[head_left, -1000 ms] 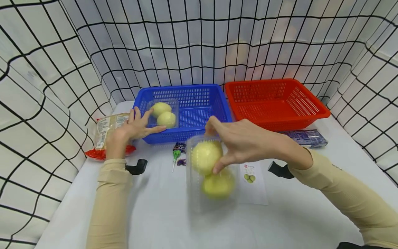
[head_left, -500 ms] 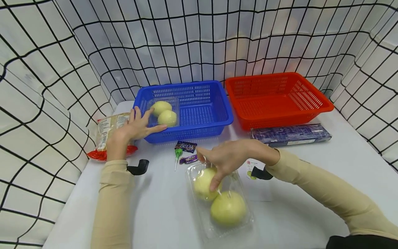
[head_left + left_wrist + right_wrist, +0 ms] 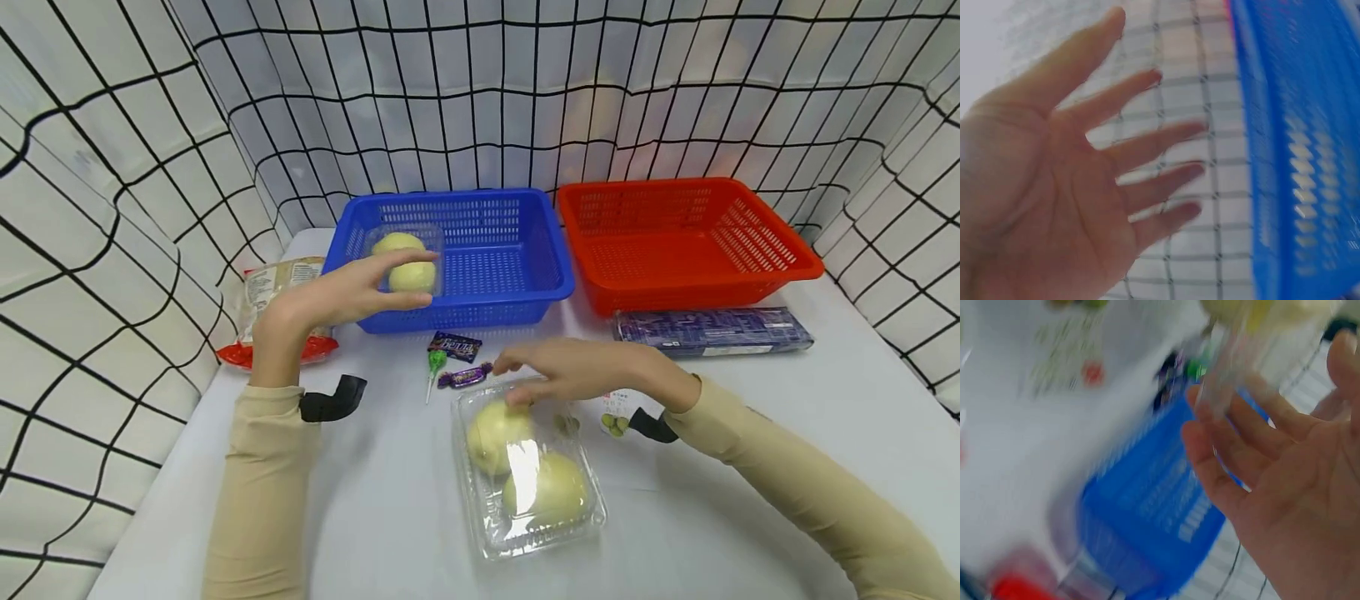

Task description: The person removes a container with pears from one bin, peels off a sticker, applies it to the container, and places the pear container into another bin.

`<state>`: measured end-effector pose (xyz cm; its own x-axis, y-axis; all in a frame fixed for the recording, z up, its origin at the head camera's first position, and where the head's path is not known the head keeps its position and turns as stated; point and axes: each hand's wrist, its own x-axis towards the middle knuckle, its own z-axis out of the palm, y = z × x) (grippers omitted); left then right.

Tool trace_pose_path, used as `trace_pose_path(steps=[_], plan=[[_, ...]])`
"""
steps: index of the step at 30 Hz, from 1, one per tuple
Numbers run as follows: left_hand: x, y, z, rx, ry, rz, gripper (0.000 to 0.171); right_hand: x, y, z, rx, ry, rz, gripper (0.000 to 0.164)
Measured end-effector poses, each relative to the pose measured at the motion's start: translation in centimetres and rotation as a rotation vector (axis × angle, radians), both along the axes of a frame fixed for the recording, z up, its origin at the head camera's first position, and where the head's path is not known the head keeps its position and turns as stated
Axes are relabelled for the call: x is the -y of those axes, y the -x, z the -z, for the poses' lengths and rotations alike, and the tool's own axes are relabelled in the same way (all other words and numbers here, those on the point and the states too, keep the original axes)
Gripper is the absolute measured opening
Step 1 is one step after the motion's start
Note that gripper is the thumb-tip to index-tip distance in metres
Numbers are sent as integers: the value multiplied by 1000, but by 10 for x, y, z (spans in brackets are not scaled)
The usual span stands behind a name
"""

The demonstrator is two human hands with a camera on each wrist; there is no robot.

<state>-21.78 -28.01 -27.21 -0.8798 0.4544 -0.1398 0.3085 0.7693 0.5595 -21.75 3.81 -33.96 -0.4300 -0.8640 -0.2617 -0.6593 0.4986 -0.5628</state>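
Note:
A clear plastic clamshell box point(image 3: 495, 540) with two pale yellow-green fruits point(image 3: 553, 492) lies on the white table in the head view. My right hand point(image 3: 581, 368) is over its far end, fingers loosely bent; in the right wrist view the fingertips are right at the clear plastic. My left hand point(image 3: 330, 293) hovers by the front left of the blue basket point(image 3: 480, 315), and the left wrist view shows its fingers point(image 3: 1154, 142) straight and spread around nothing. Inside that basket, a second clear box point(image 3: 438, 265) holds two similar fruits, partly hidden behind the left fingers.
A red basket point(image 3: 690, 287) stands right of the blue one, with a long dark-blue packet point(image 3: 716, 332) before it. A red-and-tan bag point(image 3: 258, 292) lies left. Two small wrapped sweets and a green lollipop point(image 3: 437, 360) lie mid-table. A printed card point(image 3: 617, 408) is partly covered. Black netting surrounds the table.
The right hand has lowered the clear box of fruits onto the table and loosened its fingers. The left hand has lifted off the blue basket's rim and shifted right.

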Motion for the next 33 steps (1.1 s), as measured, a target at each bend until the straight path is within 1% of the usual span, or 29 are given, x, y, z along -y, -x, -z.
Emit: trace_pose_path(steps=[2, 3, 5, 6, 7, 9, 10, 12, 14, 16, 18, 22, 26, 29, 31, 33], plan=[[-9, -6, -7, 36, -49, 81, 63, -14, 3, -1, -58, 53, 59, 53], [-14, -8, -9, 65, -65, 126, 62, -21, 5, 0, -87, 74, 87, 48], [-26, -10, -8, 150, -68, 206, 61, -34, 8, 4, -142, 90, 139, 39], [-33, -10, -5, 198, -57, 245, 62, -40, 8, 7, -177, 83, 154, 35], [-40, -9, -2, 251, -29, 278, 63, -46, 8, 11, -215, 74, 157, 31], [-55, -6, 9, 357, 61, 324, 66, -54, 7, 19, -280, 43, 132, 27], [-62, -4, 15, 394, 119, 344, 67, -57, 6, 23, -304, 28, 118, 26], [-74, -1, 24, 443, 230, 378, 69, -60, 2, 30, -344, 14, 83, 26], [-81, 2, 30, 482, 300, 391, 69, -61, -2, 35, -374, 6, 66, 26], [-84, 2, 33, 486, 334, 391, 68, -60, -6, 37, -413, 2, 70, 26], [-84, 2, 34, 498, 337, 376, 67, -59, -9, 38, -461, -11, 80, 23], [-79, 0, 37, 518, 321, 364, 65, -57, -12, 36, -538, -14, 75, 11], [-77, 0, 40, 527, 316, 384, 64, -59, -13, 37, -555, 11, 66, 5], [-78, 1, 41, 528, 322, 393, 64, -66, -16, 37, -545, 38, 72, 6], [-80, 3, 40, 530, 330, 396, 63, -72, -18, 36, -542, 47, 90, 8], [-81, 4, 39, 534, 342, 395, 63, -78, -22, 32, -561, 63, 113, 11]])
